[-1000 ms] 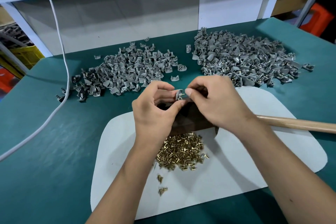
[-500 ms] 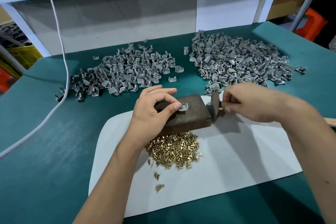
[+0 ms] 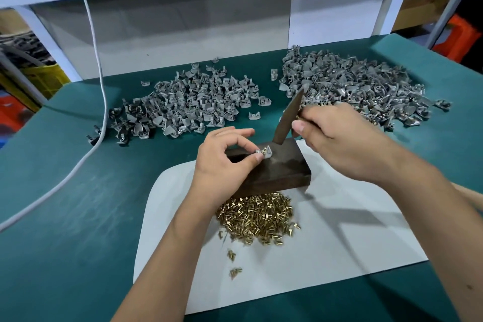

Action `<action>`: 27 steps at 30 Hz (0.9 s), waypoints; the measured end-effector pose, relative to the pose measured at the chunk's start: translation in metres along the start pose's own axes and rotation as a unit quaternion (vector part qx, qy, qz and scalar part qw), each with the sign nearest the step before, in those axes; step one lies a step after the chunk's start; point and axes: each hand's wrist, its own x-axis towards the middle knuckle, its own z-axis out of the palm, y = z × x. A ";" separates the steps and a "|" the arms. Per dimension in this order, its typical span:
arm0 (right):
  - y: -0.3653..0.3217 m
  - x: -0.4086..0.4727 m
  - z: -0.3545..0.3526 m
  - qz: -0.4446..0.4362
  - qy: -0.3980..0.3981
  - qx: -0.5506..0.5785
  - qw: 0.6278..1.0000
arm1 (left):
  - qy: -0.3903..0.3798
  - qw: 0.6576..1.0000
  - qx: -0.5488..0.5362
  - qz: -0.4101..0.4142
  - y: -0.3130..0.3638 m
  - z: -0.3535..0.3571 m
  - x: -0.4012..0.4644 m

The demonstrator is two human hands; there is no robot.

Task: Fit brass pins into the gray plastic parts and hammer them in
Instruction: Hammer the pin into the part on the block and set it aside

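this is the hammering step, pin's already sitting in the part. the left hand (image 3: 222, 165) has its fingers (image 3: 257, 157) pinched on one small gray plastic part (image 3: 267, 152), holding it down on top of the dark wooden block (image 3: 277, 172), and you can see a brass pin (image 3: 264, 150) poking up out of it. the right hand (image 3: 339, 144) is wrapped tight round the neck of a hammer (image 3: 288, 117), head tilted and hovering just above the block, right beside the part. next move looks like a short, straight tap on the pin head, and it needs good aim because those left fingertips are touching the part. loose brass pins (image 3: 257, 219) are heaped on the white mat (image 3: 352, 238) just in front of the block, and two big piles of gray parts (image 3: 188, 104) sit further back on the green surface (image 3: 65, 204), the right-hand pile (image 3: 352, 83) showing brass bits, so i'd guess that's the done pile.
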 end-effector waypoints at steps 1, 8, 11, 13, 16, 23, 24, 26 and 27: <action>0.000 0.000 -0.001 -0.001 0.014 0.008 1.000 | 0.001 1.000 -0.006 -0.007 -0.001 0.000 0.000; -0.029 0.000 0.016 0.003 0.026 -0.084 0.996 | -0.022 0.995 -0.082 -0.049 -0.003 0.002 0.001; -0.035 0.005 0.010 0.005 -0.032 -0.144 0.989 | -0.025 0.993 -0.092 -0.064 -0.002 0.002 0.000; -0.033 0.005 0.002 -0.018 0.028 -0.125 0.992 | -0.020 0.994 -0.081 -0.068 -0.001 0.001 0.000; -0.037 0.004 0.007 -0.026 0.068 -0.115 0.991 | -0.019 0.993 -0.089 -0.071 -0.001 0.002 0.000; -0.032 0.005 0.005 -0.033 0.050 -0.153 0.986 | -0.025 0.992 -0.096 -0.081 0.001 0.002 -0.001; -0.033 0.004 0.006 -0.039 0.096 -0.131 0.986 | -0.021 0.992 -0.091 -0.082 0.000 0.002 -0.001; -0.036 0.001 0.015 -0.029 0.083 -0.145 0.985 | -0.022 0.992 -0.093 -0.084 0.000 0.003 0.000; -0.036 0.000 0.020 -0.015 0.038 -0.163 0.986 | -0.027 0.991 -0.099 -0.084 0.001 0.002 -0.001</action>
